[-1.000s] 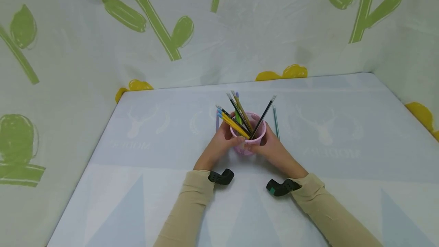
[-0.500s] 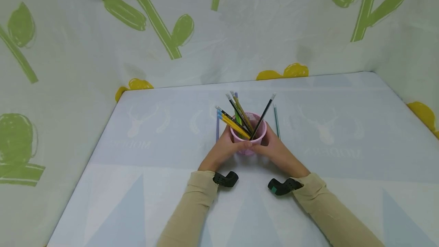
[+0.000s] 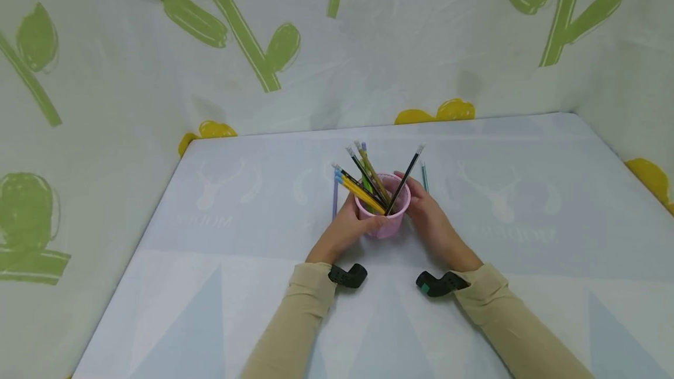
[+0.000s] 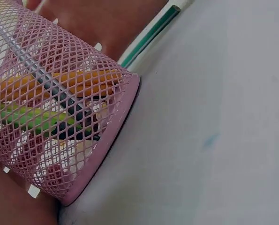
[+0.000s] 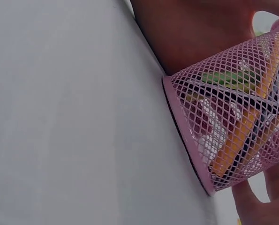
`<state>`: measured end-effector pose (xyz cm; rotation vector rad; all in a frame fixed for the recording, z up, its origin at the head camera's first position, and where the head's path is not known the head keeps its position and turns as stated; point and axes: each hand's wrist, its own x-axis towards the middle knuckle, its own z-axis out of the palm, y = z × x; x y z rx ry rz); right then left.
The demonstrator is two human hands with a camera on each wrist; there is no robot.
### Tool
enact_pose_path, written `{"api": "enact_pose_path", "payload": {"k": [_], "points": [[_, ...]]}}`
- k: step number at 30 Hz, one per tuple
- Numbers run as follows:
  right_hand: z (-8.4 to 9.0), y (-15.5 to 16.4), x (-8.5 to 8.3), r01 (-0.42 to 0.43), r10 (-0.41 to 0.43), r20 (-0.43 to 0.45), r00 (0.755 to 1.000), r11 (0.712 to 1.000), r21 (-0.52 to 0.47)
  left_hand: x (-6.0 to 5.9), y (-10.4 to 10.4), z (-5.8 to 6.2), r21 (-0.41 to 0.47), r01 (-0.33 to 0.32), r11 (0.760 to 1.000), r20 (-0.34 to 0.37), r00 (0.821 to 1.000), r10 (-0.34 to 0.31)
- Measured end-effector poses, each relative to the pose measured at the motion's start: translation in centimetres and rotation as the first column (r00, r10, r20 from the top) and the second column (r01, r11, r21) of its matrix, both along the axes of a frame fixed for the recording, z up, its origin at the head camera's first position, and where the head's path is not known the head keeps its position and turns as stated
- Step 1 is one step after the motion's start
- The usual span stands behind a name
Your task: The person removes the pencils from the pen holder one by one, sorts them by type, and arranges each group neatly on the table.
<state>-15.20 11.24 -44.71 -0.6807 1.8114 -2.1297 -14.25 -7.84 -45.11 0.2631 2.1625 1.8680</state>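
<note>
A pink mesh pencil cup (image 3: 388,228) stands on the table with several pencils leaning in it. Among them are yellow pencils (image 3: 356,190) and a black pencil (image 3: 405,179). My left hand (image 3: 344,228) grips the cup's left side, its thumb across the front. At the right side is my right hand (image 3: 434,224), its fingers loosely extended beside the rim; the right wrist view shows fingertips (image 5: 242,190) at the mesh. A teal pencil (image 3: 424,177) lies right of the cup, partly hidden by the right hand. Left of the cup lies a purple pencil (image 3: 334,195).
The pale table (image 3: 184,303) has printed patterns and extends to both sides. A white cloth wall (image 3: 379,69) with green plant prints rises behind it. Black wrist cameras (image 3: 348,276) sit at both cuffs.
The right thumb has come off the cup's front, and the right hand has shifted slightly right with its fingers higher by the rim. The left hand still holds the cup, which stays in place.
</note>
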Motion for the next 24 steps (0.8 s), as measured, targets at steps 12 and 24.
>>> {"api": "enact_pose_path", "payload": {"k": [12, 24], "points": [[2.9, -0.8, 1.6, 0.187, -0.167, -0.120, 0.979, 0.965, 0.182, 0.1, 0.2, -0.3, -0.038, -0.011, 0.999, -0.009, 1.000, 0.011], [3.3, -0.8, 1.9, 0.364, -0.335, -0.163, 0.928, 0.909, 0.202, -0.3, 0.2, -0.6, -0.062, -0.008, 0.998, -0.005, 1.000, 0.007]]}}
